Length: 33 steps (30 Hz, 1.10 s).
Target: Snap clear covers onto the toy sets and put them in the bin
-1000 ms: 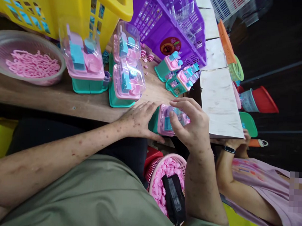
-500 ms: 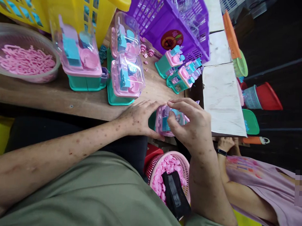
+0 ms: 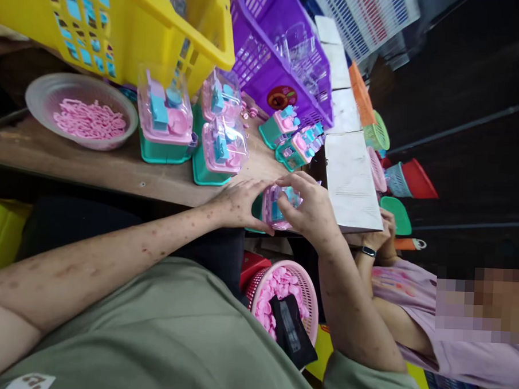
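Note:
A small toy kitchen set in pink and green, with blue parts, is between my hands at the table's front edge. My left hand grips its near-left side, thumb below and fingers above. Curved over the top and right side, my right hand holds it with thumb and fingers; they hide part of the set. To the left stand three similar sets under clear domed lids: a left one, a front one and a back one. Two smaller-looking sets, a back one and a front one, stand beyond my hands.
A bowl of pink pieces is at left. Behind stand a yellow basket and a purple basket with clear plastic parts. Below the edge is a pink basket. At right, a co-worker's hands are close together.
The camera view has shifted, so most things appear smaller and farther left. Both hands stay around the toy kitchen set, with little change in their grip.

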Motion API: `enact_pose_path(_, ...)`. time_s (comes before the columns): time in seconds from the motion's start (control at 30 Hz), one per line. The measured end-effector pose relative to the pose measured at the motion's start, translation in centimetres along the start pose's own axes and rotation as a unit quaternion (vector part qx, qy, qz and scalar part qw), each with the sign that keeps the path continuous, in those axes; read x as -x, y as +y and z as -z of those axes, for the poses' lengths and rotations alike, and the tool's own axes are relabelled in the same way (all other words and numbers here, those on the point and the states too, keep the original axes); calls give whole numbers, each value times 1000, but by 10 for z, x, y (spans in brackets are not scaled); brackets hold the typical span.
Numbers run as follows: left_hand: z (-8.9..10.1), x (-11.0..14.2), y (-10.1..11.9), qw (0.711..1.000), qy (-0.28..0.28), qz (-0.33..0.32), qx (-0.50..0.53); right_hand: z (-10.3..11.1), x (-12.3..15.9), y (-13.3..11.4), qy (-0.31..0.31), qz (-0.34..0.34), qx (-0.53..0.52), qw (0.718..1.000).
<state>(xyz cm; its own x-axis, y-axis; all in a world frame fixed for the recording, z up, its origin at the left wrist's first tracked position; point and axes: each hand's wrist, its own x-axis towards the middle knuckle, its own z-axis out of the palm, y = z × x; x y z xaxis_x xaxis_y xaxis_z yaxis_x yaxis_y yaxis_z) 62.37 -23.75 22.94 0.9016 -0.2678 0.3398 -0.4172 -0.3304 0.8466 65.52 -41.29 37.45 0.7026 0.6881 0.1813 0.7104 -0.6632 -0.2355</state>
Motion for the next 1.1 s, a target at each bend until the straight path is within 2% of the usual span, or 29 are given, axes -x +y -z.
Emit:
enact_pose_path(0.07,0,1,1,1000,-2,1,-11,6,-1,4,-16,-7,-17,1000)
enact_pose_path(0.13,-1,2,0,1000,-9,-4,-29,6,-4,10,13,-21,-32,999)
enact_pose_path(0.23,-2,5,-1,999,-13,-10,-52,-12,-6,22,51,-41,-41,997)
enact_pose_path(0.37,-3,7,-3,998,-6,-6,-58,-36,-2,31,2,-59,-45,997)
enact_pose_path(0.47,-2,8,-5,998,-2,-6,-59,-23,0,26,-16,-72,-25,997)
enact_pose_path(0.53,-3,7,-5,999,5,-11,-51,-6,0,16,12,-71,0,997)
enact_pose_path(0.6,-5,5,-3,999,3,-10,-42,5,1,4,82,-63,32,994)
enact_pose_path(0.67,-4,4,6,998,-13,11,-55,1,4,-5,134,-63,65,987)
enact_pose_path(0.7,-1,6,14,996,-25,34,-78,-6,6,-8,131,-67,80,986)
enact_pose_path(0.8,24,22,50,970,-67,131,-194,-36,10,-5,54,-71,106,990)
enact_pose_path(0.83,38,31,65,959,-87,147,-227,-45,10,-1,36,-66,109,991)
enact_pose_path(0.9,75,47,98,951,-121,137,-248,-55,8,10,23,-56,114,992)
enact_pose_path(0.93,95,54,112,953,-106,138,-246,-56,6,16,19,-54,114,992)
enact_pose_path(0.97,115,59,122,955,-58,146,-252,-55,5,22,13,-53,112,992)
enact_pose_path(1.0,134,62,128,949,16,155,-273,-52,2,27,4,-53,109,993)
enact_pose_path(1.07,164,60,123,906,173,175,-343,-43,-2,34,-13,-47,97,994)
enact_pose_path(1.1,173,57,114,880,219,190,-377,-38,-3,35,-18,-43,88,995)
